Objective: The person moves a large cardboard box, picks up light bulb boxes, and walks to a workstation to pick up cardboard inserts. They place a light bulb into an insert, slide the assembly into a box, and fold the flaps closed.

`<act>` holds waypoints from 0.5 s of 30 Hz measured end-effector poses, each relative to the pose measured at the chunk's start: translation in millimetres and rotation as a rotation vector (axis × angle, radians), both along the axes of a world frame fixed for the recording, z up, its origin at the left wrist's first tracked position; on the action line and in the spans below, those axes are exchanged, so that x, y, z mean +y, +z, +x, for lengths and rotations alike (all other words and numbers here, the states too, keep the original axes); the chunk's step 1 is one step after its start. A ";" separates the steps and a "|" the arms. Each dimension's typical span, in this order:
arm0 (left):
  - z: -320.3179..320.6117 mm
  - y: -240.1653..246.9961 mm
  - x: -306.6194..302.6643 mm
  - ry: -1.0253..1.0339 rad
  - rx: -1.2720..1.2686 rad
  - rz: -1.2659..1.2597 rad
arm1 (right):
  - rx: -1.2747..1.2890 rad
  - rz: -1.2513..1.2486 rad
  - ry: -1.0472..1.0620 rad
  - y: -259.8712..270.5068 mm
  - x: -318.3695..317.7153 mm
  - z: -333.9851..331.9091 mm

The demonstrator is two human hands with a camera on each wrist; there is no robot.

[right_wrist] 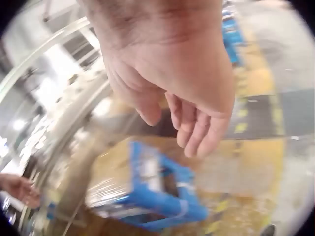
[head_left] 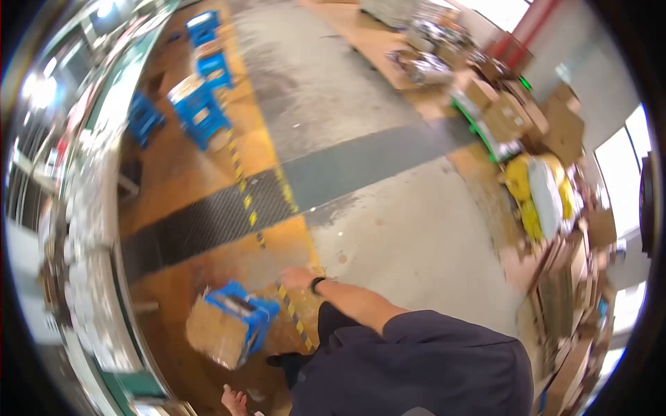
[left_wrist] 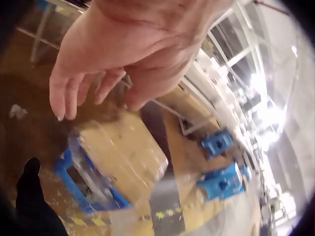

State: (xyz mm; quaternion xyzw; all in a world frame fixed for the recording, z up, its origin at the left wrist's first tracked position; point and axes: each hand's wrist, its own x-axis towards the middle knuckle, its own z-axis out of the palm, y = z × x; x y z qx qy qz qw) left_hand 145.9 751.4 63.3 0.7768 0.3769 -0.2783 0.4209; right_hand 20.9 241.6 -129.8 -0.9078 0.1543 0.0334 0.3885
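Observation:
A blue plastic stool [head_left: 261, 320] with a taped cardboard cover [head_left: 214, 331] stands on the orange floor in front of the person. In the head view the cover faces left and the blue frame shows on its right. My right hand [head_left: 298, 278], below a dark wristband, hangs in the air beyond the stool; its fingers [right_wrist: 199, 130] droop loosely around nothing. Low in the head view, my left hand [head_left: 234, 400] is on the near side of the stool. Its fingers [left_wrist: 74, 93] are loosely bent and hold nothing, with the covered stool below them in the left wrist view.
More blue stools [head_left: 201, 111] line the left side beside a long bench [head_left: 97, 277] loaded with pale goods. A dark floor strip [head_left: 208, 218] and yellow-black tape [head_left: 239, 173] cross the floor. Cardboard boxes [head_left: 510, 118] and yellow sacks [head_left: 524, 187] are piled at right.

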 end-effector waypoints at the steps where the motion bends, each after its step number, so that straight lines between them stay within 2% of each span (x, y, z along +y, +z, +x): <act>1: 21.1 -11.3 -36.7 -0.227 0.042 0.013 | 0.106 0.031 -0.269 -25.8 -54.5 -62.3; 2: 38.3 -16.7 -81.9 -0.466 0.028 -0.053 | 0.334 -0.069 -0.591 -46.7 -114.6 -128.4; 3: 50.8 -18.2 -133.0 -0.704 0.016 -0.113 | 0.254 -0.149 -0.873 4.7 -157.6 -199.1; 4: 63.8 -36.1 -173.0 -0.766 -0.086 -0.164 | 0.402 -0.132 -1.091 10.4 -196.2 -260.2; 5: 78.8 -76.3 -172.3 -0.872 -0.192 -0.261 | 0.344 -0.149 -1.216 24.0 -172.2 -310.4; 6: 89.4 -76.0 -217.1 -0.961 -0.287 -0.315 | 0.462 -0.289 -1.173 -28.7 -197.1 -374.3; 7: 89.3 -67.8 -271.9 -1.092 -0.284 -0.309 | 0.402 -0.275 -1.302 28.1 -199.6 -410.3; 8: 96.0 -66.0 -304.7 -1.218 -0.278 -0.303 | 0.308 -0.225 -1.545 66.1 -186.6 -425.5; 9: 101.4 -71.3 -329.1 -1.234 -0.278 -0.302 | 0.249 -0.204 -1.639 68.8 -182.0 -449.9; 10: 102.7 -86.2 -362.3 -1.303 -0.249 -0.332 | 0.265 -0.215 -1.645 57.9 -177.7 -479.6; 12: 96.6 -114.4 -416.0 -1.375 -0.226 -0.364 | 0.264 -0.046 -1.609 39.1 -149.8 -516.9; 13: 90.8 -128.6 -431.8 -1.397 -0.138 -0.325 | 0.298 0.081 -1.635 41.2 -131.1 -515.7; 14: 87.2 -142.9 -444.2 -1.419 -0.048 -0.282 | 0.379 0.189 -1.501 49.4 -111.3 -514.1; 15: 85.5 -155.7 -453.6 -1.456 0.051 -0.219 | 0.342 0.110 -1.416 0.5 -82.2 -525.4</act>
